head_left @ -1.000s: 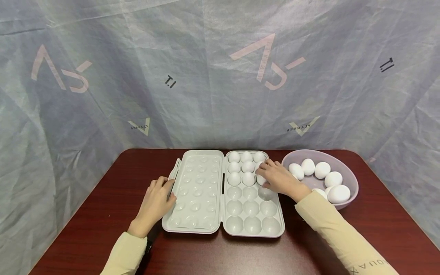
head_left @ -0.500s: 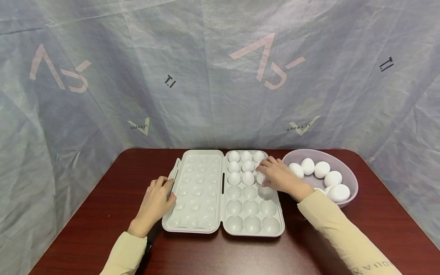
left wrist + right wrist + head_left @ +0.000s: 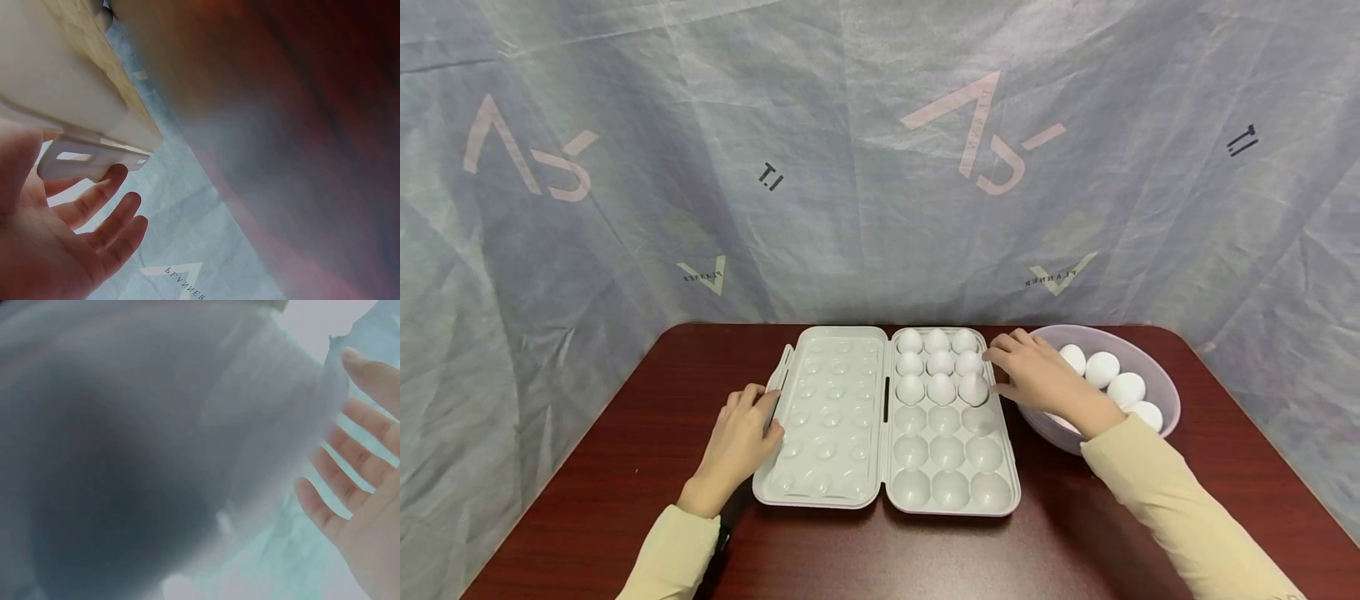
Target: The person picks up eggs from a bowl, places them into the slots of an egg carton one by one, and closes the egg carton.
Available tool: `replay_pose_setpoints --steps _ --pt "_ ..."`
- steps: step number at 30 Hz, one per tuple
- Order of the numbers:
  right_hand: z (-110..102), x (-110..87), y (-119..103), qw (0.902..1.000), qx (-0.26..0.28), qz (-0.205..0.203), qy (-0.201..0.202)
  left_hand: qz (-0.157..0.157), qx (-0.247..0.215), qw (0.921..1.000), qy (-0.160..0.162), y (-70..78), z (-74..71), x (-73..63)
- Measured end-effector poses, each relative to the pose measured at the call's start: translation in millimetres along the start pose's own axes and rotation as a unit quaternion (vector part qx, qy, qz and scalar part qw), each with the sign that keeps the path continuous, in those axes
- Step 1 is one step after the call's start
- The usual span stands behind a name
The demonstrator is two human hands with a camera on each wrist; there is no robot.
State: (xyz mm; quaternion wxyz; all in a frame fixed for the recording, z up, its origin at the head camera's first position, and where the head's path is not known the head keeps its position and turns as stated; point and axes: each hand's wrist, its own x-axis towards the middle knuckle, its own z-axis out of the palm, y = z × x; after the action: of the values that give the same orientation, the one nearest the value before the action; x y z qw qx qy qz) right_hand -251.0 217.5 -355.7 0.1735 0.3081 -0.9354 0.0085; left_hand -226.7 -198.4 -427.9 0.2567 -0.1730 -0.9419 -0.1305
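A white egg carton (image 3: 887, 507) lies opened flat on the table, its dimpled lid (image 3: 827, 417) at the left. White eggs (image 3: 941, 363) fill three rows of three at the far end of the right half; nearer cups (image 3: 947, 452) hold none. My left hand (image 3: 741, 437) holds the lid's outer edge, with a finger against the slotted flap (image 3: 87, 159) in the left wrist view. To the right of the filled cups, my right hand (image 3: 1037, 375) hovers with parted fingers and nothing between them. The nearest egg (image 3: 973, 389) sits in its cup, apart from that hand.
A pale purple bowl (image 3: 1168, 392) with several white eggs (image 3: 1126, 390) stands on the right; my right hand and forearm cover part of it. The dark red table (image 3: 625, 475) ends at a grey cloth backdrop (image 3: 850, 208).
My right hand has let go of the egg at the right end of the third row and drawn back right toward the bowl. The left hand stays on the lid.
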Motion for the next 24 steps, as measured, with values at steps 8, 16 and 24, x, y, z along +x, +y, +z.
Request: replay_pose_setpoints --steps 8,16,24 --pt "-16.4 -17.9 17.5 0.9996 0.007 0.028 -0.002 0.001 0.0 1.0 0.003 0.4 -0.2 0.1" --pt "-14.9 -33.3 35.1 0.9983 -0.001 0.048 -0.031 -0.005 0.002 1.0 -0.003 1.1 -1.6 0.3" --pt "-4.6 -42.3 40.5 0.998 0.019 0.047 -0.038 -0.005 0.0 1.0 -0.004 0.6 -0.3 -0.2"
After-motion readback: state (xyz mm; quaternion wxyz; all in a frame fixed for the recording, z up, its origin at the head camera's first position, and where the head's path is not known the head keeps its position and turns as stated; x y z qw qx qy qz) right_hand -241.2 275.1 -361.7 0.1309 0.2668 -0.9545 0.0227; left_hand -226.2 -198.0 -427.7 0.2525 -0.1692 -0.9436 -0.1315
